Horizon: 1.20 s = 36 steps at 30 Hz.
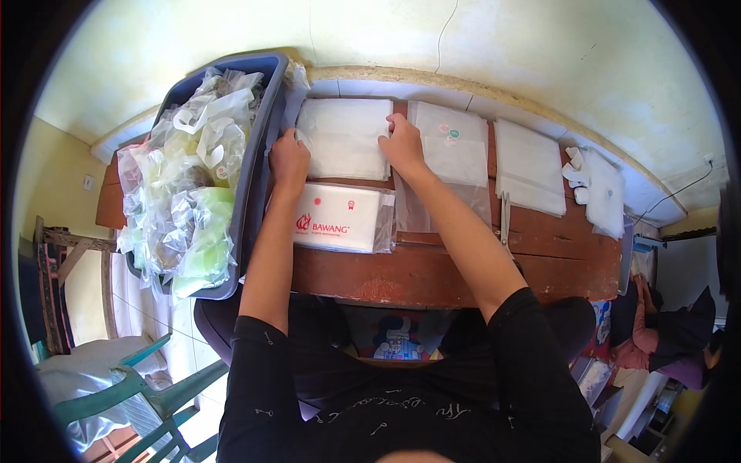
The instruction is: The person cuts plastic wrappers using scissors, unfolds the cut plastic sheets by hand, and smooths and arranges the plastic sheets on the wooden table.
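Observation:
A stack of clear plastic bags (343,139) lies on the brown wooden table (370,274) between my two hands. My left hand (289,160) is at the stack's left edge, its fingers curled against it. At the upper right edge, my right hand (403,145) has thumb and fingers bent around the stack's side. Just below lies a white pack with red BAWANG print (340,218). Right of my right hand are clear bags with small round stickers (451,154).
A grey bin (266,131) full of plastic bags stands at the left. Farther right lie another bag stack (529,166), scissors (505,220) and stickered bags (604,193). A green chair (166,397) is lower left. Another person (668,336) is at far right.

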Available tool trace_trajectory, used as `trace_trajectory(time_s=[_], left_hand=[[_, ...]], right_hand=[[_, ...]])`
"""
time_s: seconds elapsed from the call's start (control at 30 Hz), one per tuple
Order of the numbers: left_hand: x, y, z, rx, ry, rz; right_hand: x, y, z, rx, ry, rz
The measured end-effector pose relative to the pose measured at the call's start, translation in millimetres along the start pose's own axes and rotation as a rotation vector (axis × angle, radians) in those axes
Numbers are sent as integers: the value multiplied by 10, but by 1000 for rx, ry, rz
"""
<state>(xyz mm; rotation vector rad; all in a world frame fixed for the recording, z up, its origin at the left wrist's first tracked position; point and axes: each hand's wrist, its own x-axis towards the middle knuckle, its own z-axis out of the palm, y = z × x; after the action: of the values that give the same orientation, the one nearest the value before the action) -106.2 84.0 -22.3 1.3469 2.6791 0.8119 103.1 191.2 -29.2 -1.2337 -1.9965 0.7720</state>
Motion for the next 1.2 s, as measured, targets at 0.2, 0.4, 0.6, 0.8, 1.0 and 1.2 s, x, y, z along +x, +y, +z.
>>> trace_trajectory(time_s=[0.2,0.4,0.6,0.8,1.0,1.2], left_hand=[[-96,54,-51,37,104,102],[-517,744,-221,-235,-21,232],[-1248,1349,-190,-373,-374,309],[-1718,1498,-147,-252,-458,388],[-1829,1294,8,4,-238,379],[-1851,1256,126,-95,-190,424]], right_hand=[[-19,-35,-308,24,55,-111],[-486,-53,-1190,43,-116,-115],[-1216,190,-1897,-9,-262,-31],[-1692,562,-1976,-199,-258,-61],[-1667,723,-1847,-235,-103,-13],[-1626,799,-1724,-348,-26,-48]])
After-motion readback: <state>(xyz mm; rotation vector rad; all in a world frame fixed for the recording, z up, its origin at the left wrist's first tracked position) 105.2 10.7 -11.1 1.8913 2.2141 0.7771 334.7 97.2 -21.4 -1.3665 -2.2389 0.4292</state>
